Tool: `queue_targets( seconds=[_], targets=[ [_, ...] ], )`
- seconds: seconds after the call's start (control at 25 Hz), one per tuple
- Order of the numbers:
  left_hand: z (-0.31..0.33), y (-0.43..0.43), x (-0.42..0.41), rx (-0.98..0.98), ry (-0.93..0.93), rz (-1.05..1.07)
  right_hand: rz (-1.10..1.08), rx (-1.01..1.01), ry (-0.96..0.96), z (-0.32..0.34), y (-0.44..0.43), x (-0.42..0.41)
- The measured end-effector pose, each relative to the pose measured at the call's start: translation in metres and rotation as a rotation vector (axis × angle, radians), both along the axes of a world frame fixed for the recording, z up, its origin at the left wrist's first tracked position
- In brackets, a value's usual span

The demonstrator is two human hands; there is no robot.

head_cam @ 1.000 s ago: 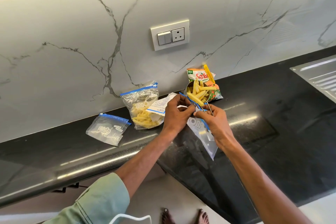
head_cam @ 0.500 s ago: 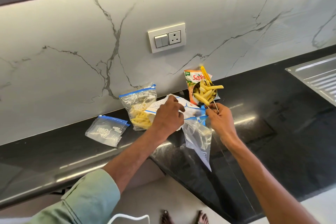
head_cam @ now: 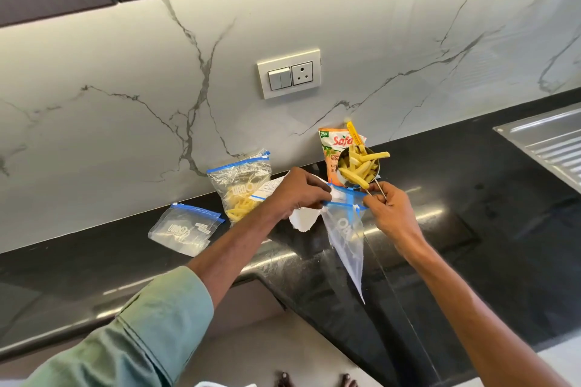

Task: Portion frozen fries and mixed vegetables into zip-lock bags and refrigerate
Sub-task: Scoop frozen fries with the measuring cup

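Fries (head_cam: 354,177) fill a cup (head_cam: 345,181) just above the right hand (head_cam: 390,214), which pinches its handle and one end of the held bag (head_cam: 345,239); the left hand (head_cam: 298,192) pinches the other end. Behind on the counter (head_cam: 471,261) are a packet (head_cam: 331,148), a filled bag (head_cam: 242,185) and a flat bag (head_cam: 185,229): three bags, one cup

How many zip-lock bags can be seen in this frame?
3. An empty bag lies flat on the counter, far left. A fries bag stands at the wall. A hanging bag is held at its mouth by the left hand and right hand. None seems hidden.
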State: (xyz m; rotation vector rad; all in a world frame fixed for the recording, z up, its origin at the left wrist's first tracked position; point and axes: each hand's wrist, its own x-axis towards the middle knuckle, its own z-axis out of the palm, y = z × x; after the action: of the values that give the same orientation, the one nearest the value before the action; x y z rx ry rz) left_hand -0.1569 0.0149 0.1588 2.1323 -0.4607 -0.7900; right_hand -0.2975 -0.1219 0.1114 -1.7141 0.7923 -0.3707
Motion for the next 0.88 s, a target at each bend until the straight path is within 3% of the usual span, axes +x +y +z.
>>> queue_targets(
  seconds=[0.08, 0.32, 0.44, 0.64, 0.88],
  targets=[
    [-0.003, -0.007, -0.005, 0.026, 0.002, -0.043, 0.040, -0.010, 0.001, 0.004, -0.004, -0.003],
    [-0.010, -0.026, -0.010, 0.120, -0.231, -0.215, 0.069, -0.010, -0.107, 0.024, -0.024, -0.017],
    [-0.005, -0.034, -0.008, 0.093, -0.195, -0.255, 0.139, 0.134, -0.122, 0.036, -0.033, -0.031],
    [-0.003, -0.046, -0.014, 0.052, -0.100, -0.318, 0.237, 0.024, -0.019, 0.054, -0.039, -0.054],
    [-0.005, -0.057, -0.022, -0.002, -0.041, -0.349, 0.218, 0.058, 0.088, 0.047, -0.048, -0.067]
  ],
)
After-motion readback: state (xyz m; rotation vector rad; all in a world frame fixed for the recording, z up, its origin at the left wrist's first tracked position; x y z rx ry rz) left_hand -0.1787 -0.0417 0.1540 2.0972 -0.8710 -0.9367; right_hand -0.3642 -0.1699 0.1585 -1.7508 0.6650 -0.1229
